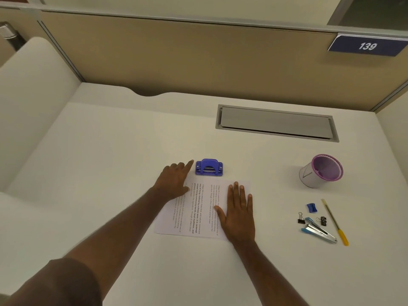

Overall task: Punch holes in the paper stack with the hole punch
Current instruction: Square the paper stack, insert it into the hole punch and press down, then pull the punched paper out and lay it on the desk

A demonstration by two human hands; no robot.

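A printed paper stack lies flat on the white desk in front of me. A blue hole punch stands at the stack's far edge, with the paper's edge at its mouth. My left hand rests on the stack's far left corner, fingers spread, its forefinger reaching close to the punch's left end. My right hand lies palm down on the right side of the stack, fingers apart. Neither hand holds anything.
To the right stand a purple mesh pen cup, a blue stapler, two black binder clips, a small blue sharpener and a yellow pen. A grey cable hatch sits in the desk at the back. Beige partition walls enclose the desk.
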